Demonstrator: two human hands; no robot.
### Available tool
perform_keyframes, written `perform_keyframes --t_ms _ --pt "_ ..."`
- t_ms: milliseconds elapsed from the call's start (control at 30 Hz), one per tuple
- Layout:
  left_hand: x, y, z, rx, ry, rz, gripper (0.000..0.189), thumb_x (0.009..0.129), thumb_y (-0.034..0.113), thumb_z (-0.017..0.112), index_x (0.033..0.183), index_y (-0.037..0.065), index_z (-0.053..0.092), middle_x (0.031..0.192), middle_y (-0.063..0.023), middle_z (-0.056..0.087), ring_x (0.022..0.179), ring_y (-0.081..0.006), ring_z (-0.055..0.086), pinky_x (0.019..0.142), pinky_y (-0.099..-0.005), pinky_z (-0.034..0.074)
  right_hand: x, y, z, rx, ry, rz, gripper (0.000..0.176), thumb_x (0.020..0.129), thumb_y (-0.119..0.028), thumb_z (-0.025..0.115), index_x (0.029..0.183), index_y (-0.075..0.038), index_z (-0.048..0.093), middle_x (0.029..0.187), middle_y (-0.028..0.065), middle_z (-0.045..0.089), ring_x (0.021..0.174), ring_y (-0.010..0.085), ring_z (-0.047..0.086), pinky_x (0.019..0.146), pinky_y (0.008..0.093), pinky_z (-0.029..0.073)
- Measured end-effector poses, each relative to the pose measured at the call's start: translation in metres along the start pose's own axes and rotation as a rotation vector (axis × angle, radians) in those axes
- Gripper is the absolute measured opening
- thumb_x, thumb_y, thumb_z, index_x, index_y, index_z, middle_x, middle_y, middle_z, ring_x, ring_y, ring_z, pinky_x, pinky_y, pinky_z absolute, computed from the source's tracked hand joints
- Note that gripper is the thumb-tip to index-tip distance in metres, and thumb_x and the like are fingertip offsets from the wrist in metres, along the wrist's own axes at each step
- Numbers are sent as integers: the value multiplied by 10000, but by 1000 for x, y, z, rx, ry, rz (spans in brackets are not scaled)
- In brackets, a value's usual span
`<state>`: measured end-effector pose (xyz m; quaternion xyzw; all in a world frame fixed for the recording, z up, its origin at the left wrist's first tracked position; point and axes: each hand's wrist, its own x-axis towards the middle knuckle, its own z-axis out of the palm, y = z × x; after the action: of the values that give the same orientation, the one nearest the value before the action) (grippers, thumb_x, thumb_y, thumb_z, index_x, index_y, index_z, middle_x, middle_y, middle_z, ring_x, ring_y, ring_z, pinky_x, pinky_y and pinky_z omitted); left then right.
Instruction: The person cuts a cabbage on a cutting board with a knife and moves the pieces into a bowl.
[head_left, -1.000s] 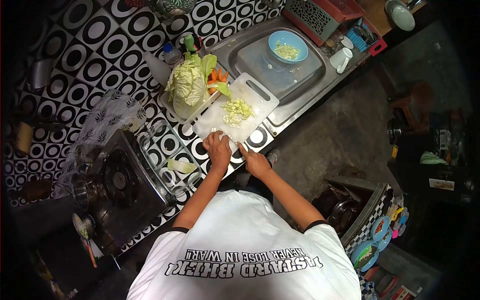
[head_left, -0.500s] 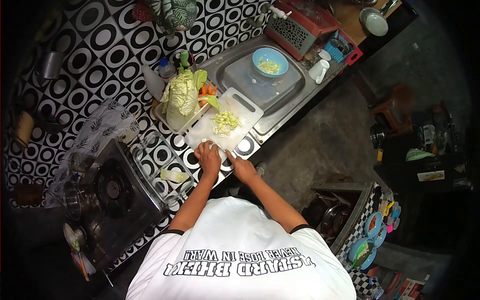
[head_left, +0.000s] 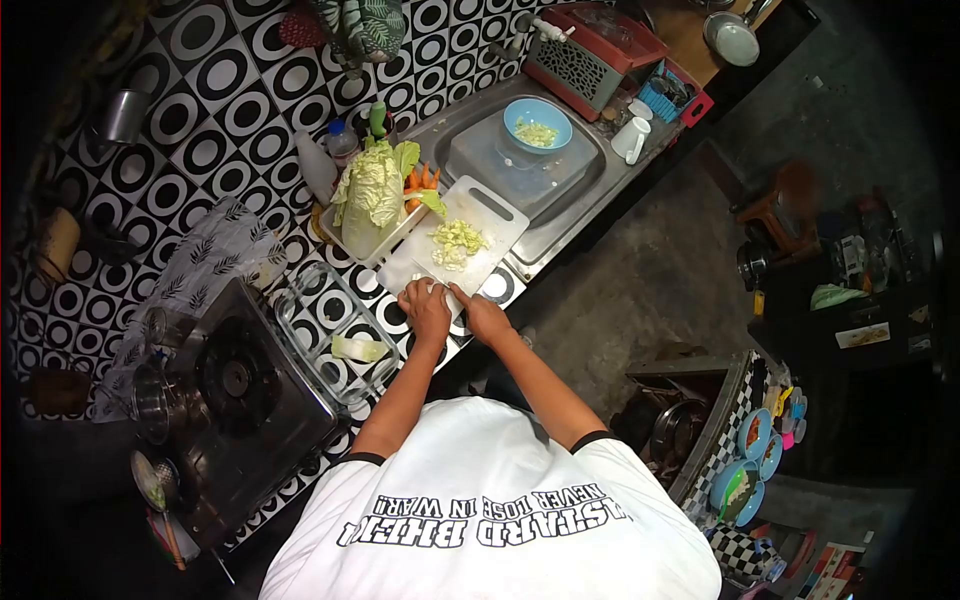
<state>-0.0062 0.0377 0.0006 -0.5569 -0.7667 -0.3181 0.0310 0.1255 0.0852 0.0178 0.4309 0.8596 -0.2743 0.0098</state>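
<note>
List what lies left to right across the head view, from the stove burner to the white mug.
Stove burner → cabbage head → chopped cabbage pile → blue bowl → white mug.

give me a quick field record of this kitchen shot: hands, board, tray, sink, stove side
left hand: pressed down at the near end of the cutting board
right hand: beside the left hand, at the board's near edge; what it holds cannot be told
chopped cabbage: pile mid-board
tray: left of the board, holds a cabbage head and carrots
blue bowl: in the sink, chopped bits inside
glass dish: one leaf piece inside
stove: left of the dish
</note>
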Motion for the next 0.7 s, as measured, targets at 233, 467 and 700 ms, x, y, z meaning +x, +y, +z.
perform_keyframes --t_ms 233,467,700 --pt "0 1 0 -7 -22 -17 114 797 99 684 907 67 693 1083 -72 583 1130 -277 483 976 -487 305 -1 0 -10 3 33 30 789 819 -3 546 1518 -280 307 982 220 617 916 395 648 814 458 524" --pt "-1 -1 1 20 -50 -8 177 815 146 677 972 65 662 1090 -83 584 1140 -281 480 1006 -491 288 -6 8 -22 56 14 13 701 806 -14 523 1473 -192 403 930 226 658 893 381 656 797 466 520" --pt "4 -1 -6 -13 -54 -1 201 803 162 693 970 62 645 1088 -92 570 1139 -288 475 1024 -537 279 -18 1 -40 93 15 16 576 836 -84 533 1407 -137 475 860 238 670 819 399 655 752 491 517"
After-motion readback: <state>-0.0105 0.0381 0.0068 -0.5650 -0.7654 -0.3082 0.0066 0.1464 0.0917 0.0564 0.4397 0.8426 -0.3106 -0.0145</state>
